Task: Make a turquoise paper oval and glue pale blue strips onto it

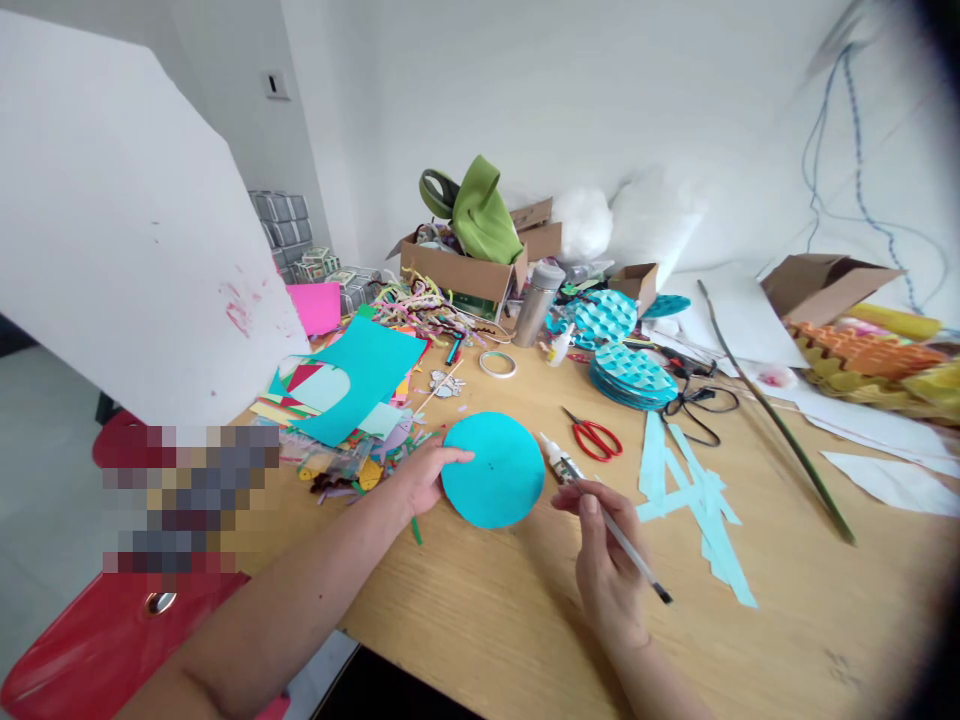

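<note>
A turquoise paper disc [495, 470] lies flat on the wooden table [487, 620]. My left hand [424, 475] rests at the disc's left edge, thumb stretched onto it and fingers apart, holding nothing. Just right of the disc, my right hand [604, 565] is closed in a pinch on a thin grey pencil [626, 545], which slants down to the right with its dark end near the wrist. A small glue bottle [556, 460] lies between the disc and my right hand. Red-handled scissors [596, 437] lie a little farther back.
Pale blue paper strips [701, 500] lie to the right. Stacked woven turquoise discs [634, 375], a tape ring [498, 364], a metal bottle [538, 303] and cardboard boxes [461, 270] fill the back. Coloured paper scraps [352, 400] pile up at left beneath a white board [112, 230]. A long green stem [780, 430] crosses at right.
</note>
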`<state>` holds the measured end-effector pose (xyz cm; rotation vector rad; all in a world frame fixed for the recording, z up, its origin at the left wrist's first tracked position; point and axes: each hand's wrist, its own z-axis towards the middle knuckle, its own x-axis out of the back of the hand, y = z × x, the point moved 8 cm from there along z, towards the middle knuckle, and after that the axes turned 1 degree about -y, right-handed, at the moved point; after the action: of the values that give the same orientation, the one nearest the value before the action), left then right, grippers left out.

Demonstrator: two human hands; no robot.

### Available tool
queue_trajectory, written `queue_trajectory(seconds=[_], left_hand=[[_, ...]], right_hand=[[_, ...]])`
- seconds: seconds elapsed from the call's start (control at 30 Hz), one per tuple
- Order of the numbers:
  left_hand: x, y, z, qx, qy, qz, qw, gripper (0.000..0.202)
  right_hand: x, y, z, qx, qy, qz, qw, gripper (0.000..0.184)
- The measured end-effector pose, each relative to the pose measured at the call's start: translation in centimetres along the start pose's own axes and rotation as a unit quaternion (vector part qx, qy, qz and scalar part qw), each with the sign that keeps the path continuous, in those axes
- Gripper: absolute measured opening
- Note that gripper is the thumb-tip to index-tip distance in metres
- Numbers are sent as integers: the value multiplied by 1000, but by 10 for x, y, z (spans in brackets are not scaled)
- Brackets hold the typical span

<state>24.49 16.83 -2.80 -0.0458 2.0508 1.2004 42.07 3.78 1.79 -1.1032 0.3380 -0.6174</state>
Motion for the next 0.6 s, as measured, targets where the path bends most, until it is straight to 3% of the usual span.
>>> queue_trajectory(seconds=[0.17,0.33,0.6], left_hand=[[-3,0,-2,1,0,-13,1000,46],[-7,0,-4,-6,-9,-22,1000,57],[-13,-7,-7,28,-50,41,998,52]], right_hand=[[-4,13,-1,-66,-14,-15,998,29],[-11,15,0,-31,-43,-54,997,24],[-12,22,5,-22,-51,-5,998,30]])
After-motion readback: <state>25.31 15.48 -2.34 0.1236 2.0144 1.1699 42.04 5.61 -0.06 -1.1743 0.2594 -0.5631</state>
